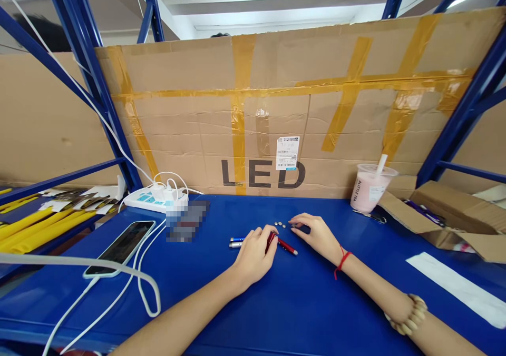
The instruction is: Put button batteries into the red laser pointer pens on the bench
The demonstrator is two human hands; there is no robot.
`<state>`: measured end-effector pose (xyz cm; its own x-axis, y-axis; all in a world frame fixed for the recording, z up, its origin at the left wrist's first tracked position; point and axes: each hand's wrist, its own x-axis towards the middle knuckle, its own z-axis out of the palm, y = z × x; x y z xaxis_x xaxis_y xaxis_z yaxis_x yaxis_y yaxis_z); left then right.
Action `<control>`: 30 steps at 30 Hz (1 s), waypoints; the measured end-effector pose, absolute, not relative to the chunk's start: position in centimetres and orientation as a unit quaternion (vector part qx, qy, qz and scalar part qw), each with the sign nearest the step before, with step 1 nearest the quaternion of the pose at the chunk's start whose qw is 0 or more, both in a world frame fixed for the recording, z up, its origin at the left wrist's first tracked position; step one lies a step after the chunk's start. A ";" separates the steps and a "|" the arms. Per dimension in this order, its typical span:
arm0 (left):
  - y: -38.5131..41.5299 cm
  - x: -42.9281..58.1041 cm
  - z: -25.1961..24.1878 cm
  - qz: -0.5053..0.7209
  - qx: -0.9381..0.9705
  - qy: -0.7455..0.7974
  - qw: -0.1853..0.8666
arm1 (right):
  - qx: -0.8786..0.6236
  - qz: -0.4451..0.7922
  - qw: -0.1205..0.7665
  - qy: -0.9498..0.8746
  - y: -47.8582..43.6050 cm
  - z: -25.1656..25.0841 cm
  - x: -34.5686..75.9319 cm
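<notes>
My left hand (256,255) is closed round a dark red metal tube (270,239), like part of a penlight, mostly hidden by the fingers. Beside it on the blue table (221,314), a red penlight (288,247) lies slanted to the right. A blue penlight (237,239) and a silver one (235,245) stick out from behind the left hand. Several small button cells (280,224) lie between my two hands. With thumb and forefinger, my right hand (316,236) pinches a small dark round thing at the table top, seemingly another button cell.
A cup of pink drink (369,187) stands at the back right near an open cardboard box (454,219). A white strip (458,287) lies at right. Leftward are a phone (122,248), white cables (152,293) and a power strip (146,200). A cardboard wall (190,124) closes the back.
</notes>
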<state>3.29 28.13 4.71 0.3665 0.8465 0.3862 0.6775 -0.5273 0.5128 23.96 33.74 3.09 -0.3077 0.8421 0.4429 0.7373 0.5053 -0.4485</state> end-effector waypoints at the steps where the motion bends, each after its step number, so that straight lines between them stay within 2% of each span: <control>1: 28.2 3.3 4.7 0.314 0.813 0.471 0.136 | -0.487 0.080 0.327 -0.806 33.8 3.0 23.9; 30: 28.4 3.5 4.6 0.270 0.837 0.461 0.115 | -0.505 0.142 0.333 -0.783 33.7 2.4 22.8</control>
<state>3.50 28.39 4.59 0.4286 0.8345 0.3462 0.7101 -0.5481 0.4420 22.80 33.69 2.42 -0.2680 0.8865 0.3773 0.6972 0.4487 -0.5591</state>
